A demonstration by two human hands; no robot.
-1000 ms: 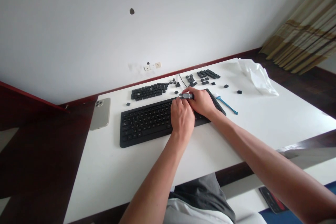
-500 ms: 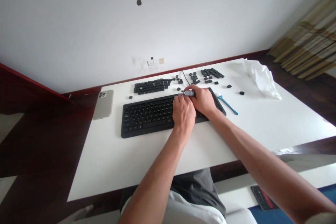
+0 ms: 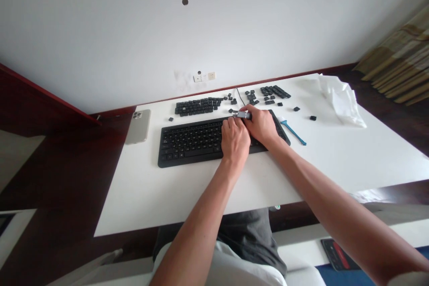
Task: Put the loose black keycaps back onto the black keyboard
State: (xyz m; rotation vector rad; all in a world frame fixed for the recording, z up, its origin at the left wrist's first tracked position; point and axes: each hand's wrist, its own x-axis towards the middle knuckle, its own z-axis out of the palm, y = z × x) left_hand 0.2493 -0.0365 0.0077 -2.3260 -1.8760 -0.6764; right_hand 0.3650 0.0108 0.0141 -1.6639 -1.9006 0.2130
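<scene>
A black keyboard [image 3: 191, 140] lies at a slight angle on the white table, with both my hands over its right half. My left hand [image 3: 235, 138] rests on the keys, fingers curled under and closed; what its fingertips hold, if anything, is hidden. Close against it, my right hand [image 3: 263, 126] is closed around a small silver-and-dark metal tool [image 3: 241, 115]. The tool lies nearly level just above my left knuckles, its silver end pointing left. I cannot make out its exact kind.
Loose black keycaps lie behind the keyboard in a left group [image 3: 197, 106] and a right group [image 3: 275, 91]. A blue brush [image 3: 294, 132] is right of the keyboard. A phone [image 3: 138, 126] lies at left, white plastic sheeting [image 3: 342, 100] at the back right.
The whole view has shifted slightly. My hands keep nearly the same place on the keyboard, and the metal tool in my right hand sits at a slightly different angle.
</scene>
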